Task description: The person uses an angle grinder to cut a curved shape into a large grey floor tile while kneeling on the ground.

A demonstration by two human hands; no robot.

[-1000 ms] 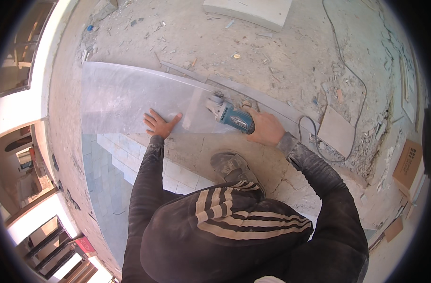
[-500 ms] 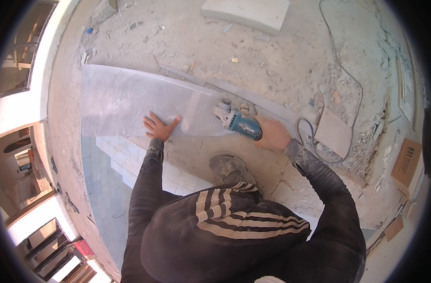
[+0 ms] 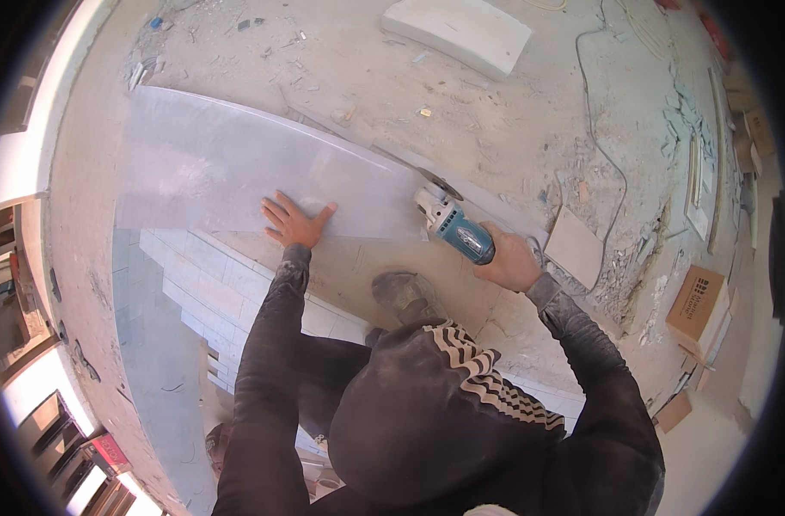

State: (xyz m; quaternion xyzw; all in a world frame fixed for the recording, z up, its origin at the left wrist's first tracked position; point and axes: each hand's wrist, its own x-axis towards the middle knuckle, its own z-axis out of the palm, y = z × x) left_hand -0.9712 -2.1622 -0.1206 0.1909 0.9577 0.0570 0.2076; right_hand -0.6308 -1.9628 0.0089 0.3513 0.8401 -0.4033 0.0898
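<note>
A large grey slab (image 3: 212, 163) lies flat across the left and middle, its right end near the grinder. My left hand (image 3: 296, 220) rests on its near edge with fingers spread, pressing nothing else. My right hand (image 3: 509, 260) is wrapped round the body of a teal angle grinder (image 3: 466, 234). The grinder's disc (image 3: 440, 183) stands at the slab's right end, by its far corner; whether it touches the stone I cannot tell. Thin offcut strips (image 3: 487, 191) lie along the slab's far side.
A thick pale block (image 3: 458, 34) lies at the back. A square tile (image 3: 575, 248) and the power cord (image 3: 620, 176) are on the right, with a cardboard box (image 3: 697, 301) beyond. Light paving tiles (image 3: 212, 288) cover the near left. My shoe (image 3: 403, 297) is close to the slab.
The grinder in my right hand has shifted right and its disc now shows more edge-on at the slab's end. Dust there has thinned. My left hand stays on the slab; the view has shifted.
</note>
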